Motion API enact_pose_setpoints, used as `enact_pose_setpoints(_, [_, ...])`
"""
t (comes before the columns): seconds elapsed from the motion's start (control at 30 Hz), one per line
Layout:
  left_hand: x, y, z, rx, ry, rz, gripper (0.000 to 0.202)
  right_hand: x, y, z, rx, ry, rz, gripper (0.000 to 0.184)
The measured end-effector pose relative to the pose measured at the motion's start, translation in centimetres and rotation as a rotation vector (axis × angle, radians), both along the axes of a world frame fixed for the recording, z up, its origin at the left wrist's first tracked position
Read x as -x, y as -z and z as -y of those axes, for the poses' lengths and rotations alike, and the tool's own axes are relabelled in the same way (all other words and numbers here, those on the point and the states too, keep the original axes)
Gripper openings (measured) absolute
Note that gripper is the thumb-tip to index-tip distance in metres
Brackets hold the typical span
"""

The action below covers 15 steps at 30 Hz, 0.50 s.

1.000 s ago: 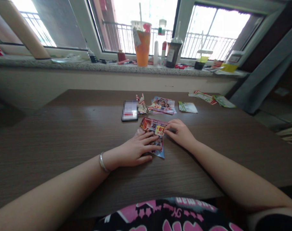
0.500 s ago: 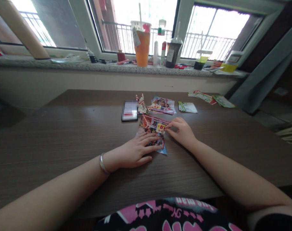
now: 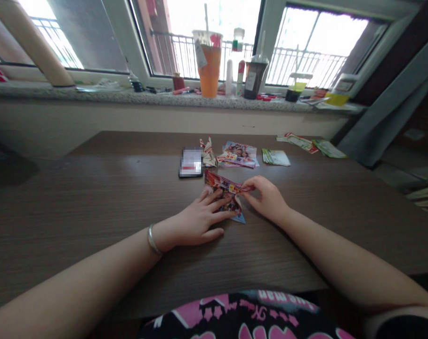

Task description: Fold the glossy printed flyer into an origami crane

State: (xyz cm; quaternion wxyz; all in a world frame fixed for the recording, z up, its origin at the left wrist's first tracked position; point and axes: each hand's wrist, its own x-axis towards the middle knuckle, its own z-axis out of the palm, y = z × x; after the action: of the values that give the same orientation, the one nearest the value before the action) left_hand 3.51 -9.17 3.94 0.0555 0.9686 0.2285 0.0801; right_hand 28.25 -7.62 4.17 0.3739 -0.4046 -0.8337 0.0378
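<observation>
Pressing down with evenly spread fingers is what the printed flyer (image 3: 218,180) seems to call for, since its thin sheet could easily skid or wrinkle. It lies on the counter (image 3: 136,197) directly in front of the person, its upper part bent into a narrow band and its right side bowing up a little. The left hand (image 3: 199,222) lies palm down with fingers fanned apart, pinning the sheet without gripping it; the right hand (image 3: 265,197) has its thumb and forefinger drawn together on the flyer's right edge. A clean bend would likely come from lining up the corners first, then running a fingertip along the fold from the pinned side outward; pulling too hard at the pinch could tear or skew it. Beyond the flyer, the dark wood-grain counter carries a phone (image 3: 190,162), a folded paper shape (image 3: 208,155) just beside it, a pile of flyers (image 3: 240,154) and a stack of green-edged slips (image 3: 276,157), with more leaflets (image 3: 302,142) near the far right corner. Behind runs a speckled stone windowsill (image 3: 157,97) crowded with a tall orange drink (image 3: 210,70) and other cups, under bright windows; a grey curtain (image 3: 386,89) hangs at right.
</observation>
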Motion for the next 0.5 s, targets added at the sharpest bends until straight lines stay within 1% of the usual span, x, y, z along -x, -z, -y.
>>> enact_pose_setpoints(0.2, [-0.08, -0.30, 0.20, 0.002, -0.028, -0.001, 0.057, 0.38, 0.52, 0.37, 0.158, 0.013, -0.090, 0.017])
enact_pose_setpoints(0.3, [-0.08, -0.32, 0.22, 0.001, -0.026, -0.005, 0.057, 0.34, 0.59, 0.23, 0.201, 0.028, -0.140, 0.024])
enact_pose_setpoints(0.37, [-0.07, -0.30, 0.16, 0.008, -0.026, -0.012, 0.057, 0.32, 0.54, 0.11, 0.218, 0.038, -0.165, 0.023])
enact_pose_setpoints(0.5, [-0.03, -0.11, -0.02, 0.021, -0.027, 0.008, 0.056, 0.39, 0.52, -0.07, 0.263, 0.037, -0.223, 0.014])
